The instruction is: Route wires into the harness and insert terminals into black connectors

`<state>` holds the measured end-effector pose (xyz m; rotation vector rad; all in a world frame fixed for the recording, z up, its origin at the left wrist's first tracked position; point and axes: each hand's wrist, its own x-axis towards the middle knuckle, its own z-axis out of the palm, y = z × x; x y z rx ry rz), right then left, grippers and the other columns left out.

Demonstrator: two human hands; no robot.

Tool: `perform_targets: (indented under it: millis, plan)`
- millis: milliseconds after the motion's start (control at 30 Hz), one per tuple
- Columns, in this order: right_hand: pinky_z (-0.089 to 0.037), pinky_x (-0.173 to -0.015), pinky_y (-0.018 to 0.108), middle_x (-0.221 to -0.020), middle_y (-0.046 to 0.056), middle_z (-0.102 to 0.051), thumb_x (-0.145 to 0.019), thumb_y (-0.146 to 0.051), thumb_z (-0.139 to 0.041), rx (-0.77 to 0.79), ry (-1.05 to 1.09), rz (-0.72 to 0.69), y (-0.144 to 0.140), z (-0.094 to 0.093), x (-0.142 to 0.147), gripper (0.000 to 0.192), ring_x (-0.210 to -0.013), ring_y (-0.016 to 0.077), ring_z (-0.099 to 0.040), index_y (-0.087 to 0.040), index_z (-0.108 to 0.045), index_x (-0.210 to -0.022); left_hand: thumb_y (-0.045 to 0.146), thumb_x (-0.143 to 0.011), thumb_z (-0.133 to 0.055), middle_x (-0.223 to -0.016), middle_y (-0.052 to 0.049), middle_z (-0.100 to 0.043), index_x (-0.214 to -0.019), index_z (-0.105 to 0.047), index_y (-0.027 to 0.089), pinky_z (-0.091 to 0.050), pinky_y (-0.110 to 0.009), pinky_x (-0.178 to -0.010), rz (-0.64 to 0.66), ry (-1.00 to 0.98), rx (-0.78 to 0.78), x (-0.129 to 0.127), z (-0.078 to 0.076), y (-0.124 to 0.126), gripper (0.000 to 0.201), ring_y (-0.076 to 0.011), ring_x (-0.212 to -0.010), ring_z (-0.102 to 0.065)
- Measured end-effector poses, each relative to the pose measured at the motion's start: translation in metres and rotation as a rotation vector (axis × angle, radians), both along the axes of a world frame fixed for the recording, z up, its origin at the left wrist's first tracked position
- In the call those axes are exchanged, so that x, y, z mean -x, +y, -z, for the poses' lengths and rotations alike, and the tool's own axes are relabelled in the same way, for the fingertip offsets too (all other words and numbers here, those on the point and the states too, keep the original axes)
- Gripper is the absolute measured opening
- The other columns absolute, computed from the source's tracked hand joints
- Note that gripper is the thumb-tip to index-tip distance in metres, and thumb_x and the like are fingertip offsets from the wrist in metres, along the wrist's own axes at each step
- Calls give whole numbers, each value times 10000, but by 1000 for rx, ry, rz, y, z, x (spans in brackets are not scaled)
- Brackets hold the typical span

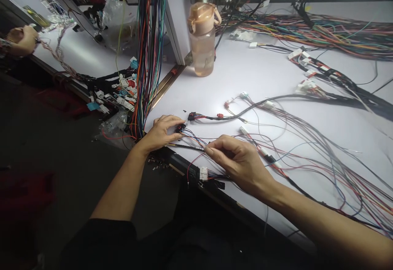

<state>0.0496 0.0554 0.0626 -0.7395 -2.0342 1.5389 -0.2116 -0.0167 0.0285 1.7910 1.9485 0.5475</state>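
My left hand (158, 133) rests at the table's near edge, its fingers closed around a small black connector (180, 128) with thin coloured wires running right from it. To the right, my right hand (238, 159) is closed in a pinch on a wire of that bundle; the exact tip of what it holds is hidden by the fingers. Just beyond lies another black connector (192, 116) on a black-sleeved cable. A white connector (203, 174) sits at the edge below my right hand. A small red connector (220, 115) lies beside the sleeved cable.
A bottle with a peach lid (202, 41) stands at the back by a partition (178, 16). Hanging wires (150, 49) come down left of my left hand. Thick wire bundles (322, 32) cover the back right. At far left is another person's hand (26, 40).
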Motion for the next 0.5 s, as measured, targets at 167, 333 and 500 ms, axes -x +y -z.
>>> perform_targets:
  millis: [167, 333, 500]
  plan:
    - [-420, -576, 190, -720, -25, -622, -872, -194, -635, -94, 43, 13, 0, -4, -2, 85, -634, 74, -545, -185, -687, -806, 301, -749, -731, -1109, -69, -627, -1089, -657, 209, -419, -392, -995, -4, -87, -90, 1, -2, 0, 360, -227, -1082, -572]
    - [-426, -586, 198, -724, -17, -624, -877, -189, -629, -165, 51, 22, 1, -8, -1, 93, -647, 79, -558, -174, -689, -807, 285, -727, -769, -1117, -83, -605, -1110, -658, 206, -442, -382, -1003, -42, -272, -255, -5, -16, -10, 406, -218, -1090, -568]
    - [-423, -612, 225, -763, -6, -644, -877, -187, -612, -352, 54, 76, 3, -18, 9, 105, -668, 90, -576, -174, -697, -818, 181, -655, -825, -1080, -74, -612, -1115, -674, 221, -467, -359, -994, -51, -496, -396, -18, -28, -23, 485, -202, -1069, -574]
